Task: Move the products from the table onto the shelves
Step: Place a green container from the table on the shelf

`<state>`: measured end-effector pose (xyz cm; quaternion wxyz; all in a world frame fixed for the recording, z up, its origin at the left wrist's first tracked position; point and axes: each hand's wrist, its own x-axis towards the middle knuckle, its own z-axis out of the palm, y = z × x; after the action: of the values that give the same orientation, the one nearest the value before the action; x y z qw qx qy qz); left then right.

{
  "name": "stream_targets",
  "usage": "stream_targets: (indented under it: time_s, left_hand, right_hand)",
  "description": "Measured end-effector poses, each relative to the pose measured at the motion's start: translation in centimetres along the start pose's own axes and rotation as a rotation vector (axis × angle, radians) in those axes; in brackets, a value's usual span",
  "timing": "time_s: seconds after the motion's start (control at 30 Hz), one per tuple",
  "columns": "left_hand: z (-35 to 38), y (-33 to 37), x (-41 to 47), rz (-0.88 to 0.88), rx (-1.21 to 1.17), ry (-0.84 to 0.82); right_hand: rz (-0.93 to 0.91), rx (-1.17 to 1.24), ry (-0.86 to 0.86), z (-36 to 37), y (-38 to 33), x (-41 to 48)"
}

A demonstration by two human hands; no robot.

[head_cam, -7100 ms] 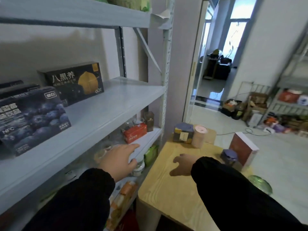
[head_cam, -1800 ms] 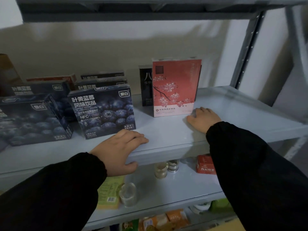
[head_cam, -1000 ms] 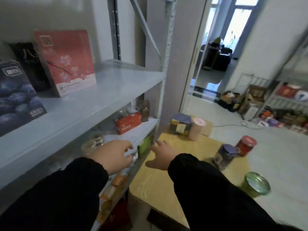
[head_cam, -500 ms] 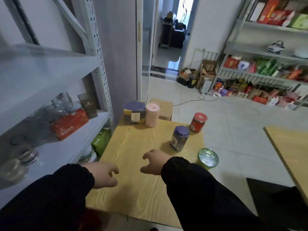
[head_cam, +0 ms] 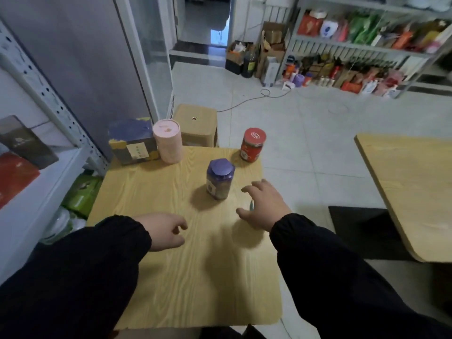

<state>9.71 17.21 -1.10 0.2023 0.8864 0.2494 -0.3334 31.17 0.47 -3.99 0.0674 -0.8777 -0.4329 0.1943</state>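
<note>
A small wooden table [head_cam: 171, 277] holds a purple-lidded jar [head_cam: 219, 178] in the middle and a red jar [head_cam: 252, 145] at the far right corner. A pink cylinder [head_cam: 167, 141] and a blue-and-yellow box [head_cam: 132, 140] stand at the far left. My right hand [head_cam: 265, 204] is spread over a green-lidded jar [head_cam: 251, 205], of which only a sliver shows; whether the hand touches it I cannot tell. My left hand [head_cam: 163, 231] hovers over the table, loosely curled, holding nothing. The grey shelf [head_cam: 49, 192] stands to the left.
The shelf carries a red box [head_cam: 14, 174] and a dark box [head_cam: 24, 143], with green packs [head_cam: 82, 194] below. A tan stool [head_cam: 197, 126] stands behind the table. A second wooden table [head_cam: 415, 187], a black mat [head_cam: 362, 231] and a stocked far shelf [head_cam: 367, 50] lie to the right.
My view has swung from the shelf down to the table. My right hand has moved right, over the green-lidded jar. My left hand has come off the shelf edge over the table.
</note>
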Motion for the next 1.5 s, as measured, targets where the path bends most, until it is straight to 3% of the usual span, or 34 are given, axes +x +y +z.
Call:
stream_targets:
  time_s: [0.4, 0.7, 0.83, 1.07, 1.23, 1.37, 1.5]
  left_hand:
    - [-0.2, 13.8, 12.0, 0.323, 0.033, 0.253]
    - [2.5, 19.4, 18.0, 0.282, 0.194, 0.265]
    - [0.7, 18.0, 15.3, 0.291, 0.029, 0.319]
    - [-7.3, 11.9, 1.8, 0.316, -0.364, 0.582]
    - [-8.7, 1.9, -10.8, 0.241, -0.526, 0.888]
    - [-5.8, -8.0, -21.9, -0.038, -0.448, 1.154]
    - [0.6, -15.7, -32.1, -0.408, -0.155, 1.159]
  right_hand:
    - [0.288, 0.285, 0.068, 0.8, 11.5, -3.8]
    - [0.351, 0.296, -0.004, 2.7, 14.7, -6.8]
    - [0.276, 0.378, -0.045, 1.8, 13.1, -6.3]
    - [-0.003, 0.717, 0.012, -0.3, 1.5, -3.9]
    - [-0.26, 0.895, 0.037, -2.0, -11.3, -3.5]
    - [-0.438, 0.971, -0.015, -2.6, -21.9, -4.7]
    - [-0.586, 1.031, -0.093, -2.3, -31.1, -7.0]
